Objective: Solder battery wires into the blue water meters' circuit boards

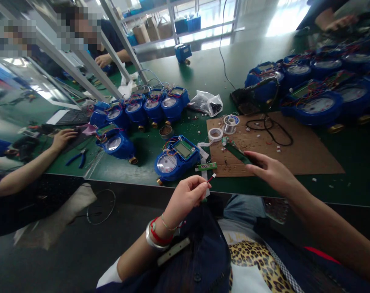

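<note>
My left hand (189,194) is closed in a pinch at the table's front edge, with a short red and black wire ending in a white connector (214,176) sticking out of its fingertips. Right of it, my right hand (266,167) grips the near end of a long dark green strip (236,152) over the cardboard. Just beyond my left hand lies a small green circuit board (207,166) on white tape. To its left sits a blue meter (168,163) with an open display board and loose coloured wires.
Cardboard (307,158) bears a solder spool (230,124), a tape roll (215,134) and a black cord. More blue meters (134,109) stand behind left and back right. Blue-handled pliers (81,158) and a round tin (166,131) lie leftward. Another person's hand (63,139) is at left.
</note>
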A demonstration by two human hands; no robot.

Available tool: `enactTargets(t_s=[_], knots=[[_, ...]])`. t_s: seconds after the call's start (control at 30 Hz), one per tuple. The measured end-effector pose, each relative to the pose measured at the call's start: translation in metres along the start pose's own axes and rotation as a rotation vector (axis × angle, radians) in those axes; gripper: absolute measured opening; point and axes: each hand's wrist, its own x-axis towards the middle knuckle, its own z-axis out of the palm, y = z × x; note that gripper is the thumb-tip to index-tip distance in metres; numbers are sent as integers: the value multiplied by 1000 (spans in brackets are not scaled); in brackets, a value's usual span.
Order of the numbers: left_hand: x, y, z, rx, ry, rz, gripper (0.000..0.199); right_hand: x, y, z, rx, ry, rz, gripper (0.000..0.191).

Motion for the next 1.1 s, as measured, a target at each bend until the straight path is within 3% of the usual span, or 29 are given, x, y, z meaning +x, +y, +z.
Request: enactTargets(t_s=[0.1, 0.2, 0.3, 0.43, 0.57, 0.73, 0.93, 1.0, 1.1], knots=[[4, 1, 2, -22, 5, -21, 25, -19, -13, -5, 648, -245, 87, 53], [6, 3, 6, -34, 14, -16, 25, -36, -22, 8, 955, -440, 133, 52], [7, 6, 9, -21, 33, 7, 25, -42, -27, 21, 858, -515, 161, 49], [8, 7, 12, -15, 57, 30, 23, -39, -36, 23, 466, -570, 60, 41], [9, 7, 18, -30, 39, 28, 24, -38, -51, 26, 211, -510, -22, 37], [9, 4, 29, -22, -13, 42, 26, -43, -57, 37, 91, -374, -124, 27], [6, 2, 32, 33, -35, 42, 23, -52, -50, 42, 151, -271, -6, 27], [5, 3, 30, 35, -51, 34, 23, -54, -45, 37, 305, -326, 53, 29], [3, 5, 24, -6, -73, 16, 25, -54, -37, 23, 605, -520, 73, 29]])
